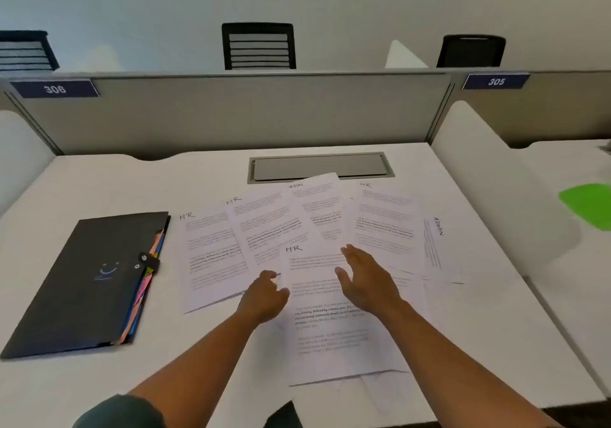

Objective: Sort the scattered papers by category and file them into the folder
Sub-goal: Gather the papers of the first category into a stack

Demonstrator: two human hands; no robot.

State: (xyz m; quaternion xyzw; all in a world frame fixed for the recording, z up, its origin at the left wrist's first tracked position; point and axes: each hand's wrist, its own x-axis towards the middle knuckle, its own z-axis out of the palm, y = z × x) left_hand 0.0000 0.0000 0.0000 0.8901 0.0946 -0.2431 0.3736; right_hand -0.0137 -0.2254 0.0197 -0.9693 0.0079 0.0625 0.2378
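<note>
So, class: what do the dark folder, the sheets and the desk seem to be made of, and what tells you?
Folder: probably matte plastic, dark, smooth, with a snap clasp and coloured dividers at its edge.
Sheets: thin white paper, printed, with handwritten labels; edges overlap flat.
Desk: likely white laminate, smooth and even, faint sheen.

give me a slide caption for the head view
Two hands, left and right, over HR and ADMIN papers beside a closed folder.
</note>
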